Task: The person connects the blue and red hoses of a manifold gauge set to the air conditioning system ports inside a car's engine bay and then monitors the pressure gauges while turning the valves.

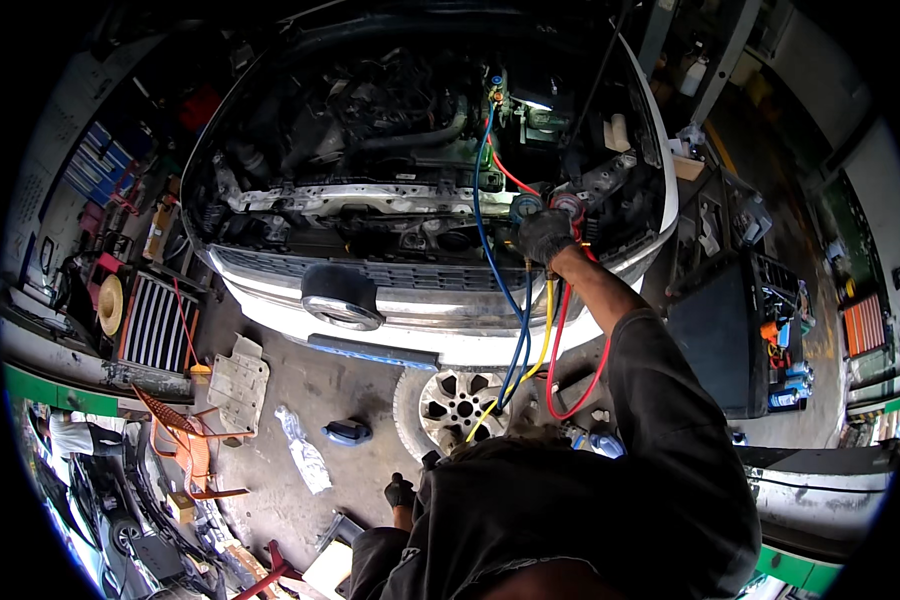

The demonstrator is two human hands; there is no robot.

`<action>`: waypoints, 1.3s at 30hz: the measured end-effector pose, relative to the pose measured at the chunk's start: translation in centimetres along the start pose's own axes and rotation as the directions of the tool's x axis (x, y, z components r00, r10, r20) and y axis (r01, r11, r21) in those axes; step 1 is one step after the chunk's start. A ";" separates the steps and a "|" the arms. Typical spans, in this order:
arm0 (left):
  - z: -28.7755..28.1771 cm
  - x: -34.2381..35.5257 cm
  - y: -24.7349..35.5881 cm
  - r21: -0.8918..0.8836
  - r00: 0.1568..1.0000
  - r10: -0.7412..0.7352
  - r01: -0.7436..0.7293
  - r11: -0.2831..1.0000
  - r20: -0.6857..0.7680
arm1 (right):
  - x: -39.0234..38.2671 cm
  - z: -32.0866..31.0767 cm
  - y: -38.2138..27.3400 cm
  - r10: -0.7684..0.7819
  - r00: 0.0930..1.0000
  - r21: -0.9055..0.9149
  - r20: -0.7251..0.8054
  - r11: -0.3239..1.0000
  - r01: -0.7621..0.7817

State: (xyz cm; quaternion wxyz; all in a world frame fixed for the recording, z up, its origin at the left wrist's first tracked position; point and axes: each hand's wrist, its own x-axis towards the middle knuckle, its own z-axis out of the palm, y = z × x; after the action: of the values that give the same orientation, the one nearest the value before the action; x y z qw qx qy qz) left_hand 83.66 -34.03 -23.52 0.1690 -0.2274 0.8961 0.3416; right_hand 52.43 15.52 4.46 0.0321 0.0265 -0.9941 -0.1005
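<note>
My right hand [542,234], in a dark glove, grips a manifold gauge set [565,208] above the front edge of an open engine bay [390,130]. Blue [485,222], red [598,372] and yellow [544,340] hoses hang from it; blue and red ones run up to fittings [497,90] in the bay. My left hand [399,492], also gloved, is low beside my body, its fingers curled; what it holds, if anything, I cannot make out.
The white bumper [255,285] crosses in front of me. A loose wheel [430,395] lies below it. An orange chair [192,450], grey panel [240,380] and dark jug [346,431] are to the left, a black cart [715,340] to the right. A person [75,433] stands at far left.
</note>
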 end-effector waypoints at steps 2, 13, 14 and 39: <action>0.0 0.8 -0.3 -0.321 0.989 -0.151 0.144 0.936 0.002 | 0.1 0.1 0.4 -0.064 0.998 -0.037 -0.008 0.997 0.064; -0.8 -1.3 -2.3 -0.341 0.966 -0.258 0.233 0.911 -0.027 | 0.8 1.8 1.4 -0.108 0.994 -0.056 -0.021 0.993 0.107; -0.8 -1.7 -2.2 -0.327 0.960 -0.278 0.255 0.910 -0.024 | 0.8 2.3 1.6 -0.114 0.993 -0.057 -0.009 0.992 0.113; 1.2 -0.7 -3.1 -0.394 0.943 -0.331 0.318 0.862 0.038 | 0.8 0.7 2.2 -0.275 0.961 -0.116 -0.022 0.956 0.271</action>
State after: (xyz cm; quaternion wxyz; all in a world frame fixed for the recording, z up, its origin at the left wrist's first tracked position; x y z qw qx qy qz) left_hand 86.03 -35.05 -25.75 0.1610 -0.4093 0.7600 0.4784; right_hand 51.48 17.81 4.26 0.0382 0.1635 -0.9729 -0.1592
